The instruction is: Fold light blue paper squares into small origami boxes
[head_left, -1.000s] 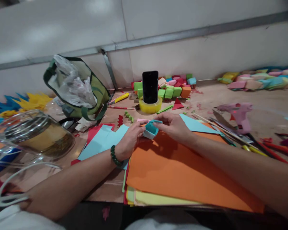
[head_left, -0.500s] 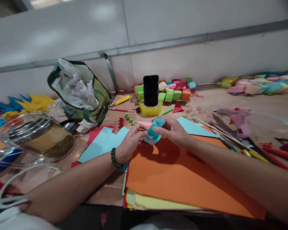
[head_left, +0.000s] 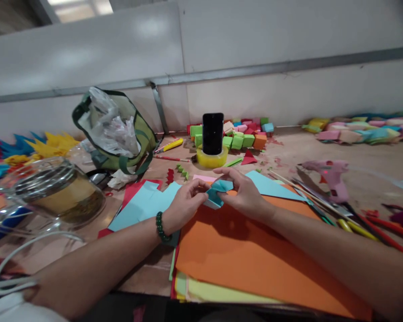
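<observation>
Between both hands is a small folded piece of light blue paper point(head_left: 217, 195), partly opened into a box-like shape. My left hand point(head_left: 185, 203), with a green bead bracelet at the wrist, pinches its left side between thumb and fingers. On the other side my right hand point(head_left: 243, 193) grips it, thumb inside the fold and fingers behind. They hold it over the upper edge of a stack topped by an orange sheet point(head_left: 255, 250). Cut light blue sheets point(head_left: 144, 205) lie left of the stack, and another light blue sheet point(head_left: 272, 187) lies beyond my right wrist.
A phone point(head_left: 212, 133) stands in a yellow tape roll point(head_left: 211, 158), before folded paper blocks point(head_left: 243, 141). At right are a pink glue gun point(head_left: 331, 176), scissors and pliers. A glass teapot point(head_left: 58, 192) and a green bag point(head_left: 116, 129) stand left, near a yellow cutter point(head_left: 173, 144).
My fingers have shifted on the blue paper, which looks flatter and more pressed in. The right index finger has lifted slightly. The whole view has shifted a little.
</observation>
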Tool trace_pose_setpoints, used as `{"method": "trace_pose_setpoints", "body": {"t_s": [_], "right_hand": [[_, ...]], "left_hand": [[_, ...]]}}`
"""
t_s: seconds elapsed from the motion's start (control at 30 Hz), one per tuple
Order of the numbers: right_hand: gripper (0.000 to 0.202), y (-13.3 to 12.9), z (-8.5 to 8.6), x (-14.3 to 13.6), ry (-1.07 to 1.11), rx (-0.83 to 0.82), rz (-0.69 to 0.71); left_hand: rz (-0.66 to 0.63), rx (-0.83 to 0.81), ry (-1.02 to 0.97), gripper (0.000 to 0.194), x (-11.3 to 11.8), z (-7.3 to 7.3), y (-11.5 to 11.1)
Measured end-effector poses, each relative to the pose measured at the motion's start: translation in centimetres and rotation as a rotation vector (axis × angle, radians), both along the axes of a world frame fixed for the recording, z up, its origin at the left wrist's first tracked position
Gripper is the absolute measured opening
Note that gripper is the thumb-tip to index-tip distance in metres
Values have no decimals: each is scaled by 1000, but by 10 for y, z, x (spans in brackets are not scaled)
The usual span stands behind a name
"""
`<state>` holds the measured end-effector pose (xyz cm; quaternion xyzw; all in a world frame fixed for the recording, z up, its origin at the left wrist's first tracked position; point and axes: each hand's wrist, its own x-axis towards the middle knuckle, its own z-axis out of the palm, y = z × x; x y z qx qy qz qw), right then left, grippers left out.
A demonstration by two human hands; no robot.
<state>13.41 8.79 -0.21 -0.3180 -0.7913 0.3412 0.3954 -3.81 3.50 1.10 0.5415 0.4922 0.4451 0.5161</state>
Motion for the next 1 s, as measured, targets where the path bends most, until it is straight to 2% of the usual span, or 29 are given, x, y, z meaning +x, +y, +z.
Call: {"method": "trace_pose_setpoints", "body": {"t_s": [0.13,0.3,0.37,0.57,0.63,0.83,1.0], "right_hand": [[48,-2,-3,-1,-30,114,41],[47,-6,-3,-2,-59,212,87],[48,-6,-4,-2,-50,220,105],[43,-2,-4,-1,-55,152,-26],[40,-1,-3,0,-52,112,-49],[37,-4,0,1,85,148,14],[25,-10,5,5,101,304,33]], "left_hand": [[34,20,81,21,-3,-1,3],[9,-132,69,21,-4,-3,6],[14,-124,92,18,-3,-2,6],[31,-92,-26,16,-2,-1,5],[36,-34,-6,16,-2,-4,5],[61,374,103,5,-3,-11,3],[84,496,107,11,-1,-8,-5]]}}
